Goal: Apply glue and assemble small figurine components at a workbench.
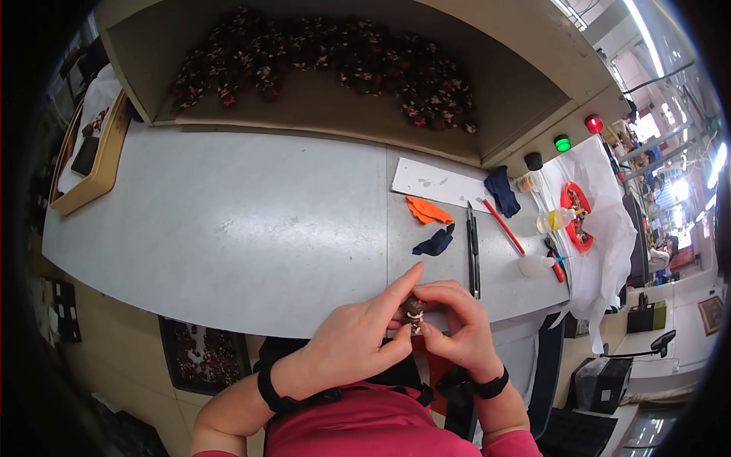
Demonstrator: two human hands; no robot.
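Note:
A small dark brown figurine [413, 311] with cream and red details is pinched between my two hands, just off the table's near edge. My left hand [365, 324] grips its left side with thumb and fingers, the index finger stretched forward past it. From the right, the thumb and fingers of my right hand [461, 324] close around the same figurine. Beyond my hands lie a dark blue cloth scrap [435, 241] and an orange cloth scrap [429, 211]. To their right are a black pen-like tool [473, 255] and a red pencil-like stick [504, 227].
A beige booth [525, 84] at the back holds heaps of similar figurines. Squeeze bottles [537, 265] and a red dish [576, 217] stand at the right. On the left are a yellow tray [99, 177] and, lower down, a black bin of small pieces [202, 354].

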